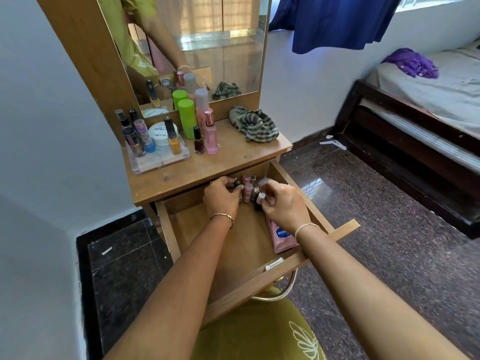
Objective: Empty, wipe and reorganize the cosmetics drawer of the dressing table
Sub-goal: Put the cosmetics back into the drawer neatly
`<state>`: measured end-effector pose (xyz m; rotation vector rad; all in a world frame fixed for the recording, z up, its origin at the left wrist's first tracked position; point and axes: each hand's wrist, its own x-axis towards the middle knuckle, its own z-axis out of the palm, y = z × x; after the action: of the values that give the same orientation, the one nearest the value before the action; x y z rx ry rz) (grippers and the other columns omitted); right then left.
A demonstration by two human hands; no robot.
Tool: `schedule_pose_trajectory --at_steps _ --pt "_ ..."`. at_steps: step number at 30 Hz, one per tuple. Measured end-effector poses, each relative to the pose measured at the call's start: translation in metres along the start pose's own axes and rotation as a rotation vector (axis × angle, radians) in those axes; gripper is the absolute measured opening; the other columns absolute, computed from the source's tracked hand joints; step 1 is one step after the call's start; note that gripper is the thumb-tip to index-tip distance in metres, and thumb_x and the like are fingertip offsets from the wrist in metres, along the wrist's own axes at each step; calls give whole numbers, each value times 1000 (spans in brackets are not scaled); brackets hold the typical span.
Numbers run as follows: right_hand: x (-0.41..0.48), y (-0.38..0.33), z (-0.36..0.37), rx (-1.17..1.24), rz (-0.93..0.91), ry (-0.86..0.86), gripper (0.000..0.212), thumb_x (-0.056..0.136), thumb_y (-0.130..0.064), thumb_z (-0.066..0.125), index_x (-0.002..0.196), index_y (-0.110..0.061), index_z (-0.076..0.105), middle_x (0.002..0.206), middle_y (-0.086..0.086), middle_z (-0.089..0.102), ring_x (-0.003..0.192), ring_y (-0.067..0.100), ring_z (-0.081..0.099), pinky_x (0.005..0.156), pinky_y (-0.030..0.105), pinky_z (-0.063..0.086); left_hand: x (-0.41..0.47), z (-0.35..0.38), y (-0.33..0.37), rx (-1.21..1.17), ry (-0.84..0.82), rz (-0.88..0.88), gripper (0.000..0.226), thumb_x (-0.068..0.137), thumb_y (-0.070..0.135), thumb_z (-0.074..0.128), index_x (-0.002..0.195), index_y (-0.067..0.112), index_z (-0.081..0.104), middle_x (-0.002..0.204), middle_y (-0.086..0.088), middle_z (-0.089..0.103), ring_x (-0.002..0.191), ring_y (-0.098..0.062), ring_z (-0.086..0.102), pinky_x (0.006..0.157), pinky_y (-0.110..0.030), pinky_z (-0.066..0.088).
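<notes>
Bright daylight, wide-angle edge distortion

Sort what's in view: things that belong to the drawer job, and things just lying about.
Job: drawer, small bottles at its back, pink tube, black-capped item in left hand, white-capped bottle in right hand, checked cloth, clear tray of cosmetics.
Lying about: purple garment on the bed, blue cloth, paper scraps on the floor.

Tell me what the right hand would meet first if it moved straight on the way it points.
Probably the cluster of small bottles standing at the back of the drawer, just beyond the white-capped bottle that the right hand pinches; depth is unclear.
</notes>
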<state>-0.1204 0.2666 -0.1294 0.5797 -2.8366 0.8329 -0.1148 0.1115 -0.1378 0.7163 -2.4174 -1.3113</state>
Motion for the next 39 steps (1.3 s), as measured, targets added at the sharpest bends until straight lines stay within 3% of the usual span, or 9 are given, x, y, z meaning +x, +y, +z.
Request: schedule_pose_trajectory --at_steps 10,15,18,22,25,28,31,33,39 --pt "0 -1 1 -9 16 9 26 81 -24 69 106 -19 61 96 3 66 90 21 59 77 31 49 -3 0 -3 -31 -44 8 28 76 18 78 103 17 71 101 5 72 80 -8 66 83 -23 51" --pt "2 -4 -6 29 11 37 30 78 -25 72 106 -18 63 102 -1 65 96 17 59 82 25 46 -12 -15 -3 -74 -28 21 23 76 18 78 98 19 71 92 9 71 67 5 60 76 -19 52" --pt "5 -16 -12 41 -8 81 30 77 -25 72 105 -17 63 101 -1 63 94 17 59 81 24 45 -22 -35 0 -72 22 84 11 77 28 76 82 30 66 72 18 64 63 9 57 65 -16 52" --pt "15 -54 -16 79 -86 126 30 80 -27 69 108 -16 64 105 -1 62 96 16 58 83 26 49 -23 -73 6 -72 130 191 10 82 36 69 79 33 60 69 14 61 66 -1 59 58 -20 50" --pt "27 -93 -14 67 -157 109 31 84 -26 65 114 -18 62 109 -2 62 98 15 59 83 24 45 -14 -106 11 -109 236 223 12 83 33 68 80 35 57 67 18 57 64 2 55 55 -16 46" --pt "42 -132 -9 31 -270 111 32 87 -23 60 119 -20 61 117 -1 61 104 17 58 87 28 45 5 -139 12 -126 361 226 10 84 32 68 91 31 60 79 16 57 72 0 57 60 -16 45" --pt "65 -168 -5 -58 -419 130 41 87 -17 60 128 -17 58 132 1 55 119 18 52 95 31 46 31 -168 9 -33 416 198 32 89 24 63 120 23 58 116 -6 54 101 -19 58 82 -26 50" --pt "82 -188 -2 -166 -495 160 47 85 -13 62 132 -16 55 137 4 52 127 22 47 99 38 46 47 -185 7 32 401 148 46 90 20 61 135 26 49 129 -9 45 114 -23 51 93 -29 47" --pt "115 -217 16 -454 -501 106 62 90 -12 56 147 -22 35 150 1 39 143 25 26 112 45 17 75 -202 -4 127 318 172 45 84 20 69 128 27 58 126 -7 46 117 -23 43 91 -22 39"
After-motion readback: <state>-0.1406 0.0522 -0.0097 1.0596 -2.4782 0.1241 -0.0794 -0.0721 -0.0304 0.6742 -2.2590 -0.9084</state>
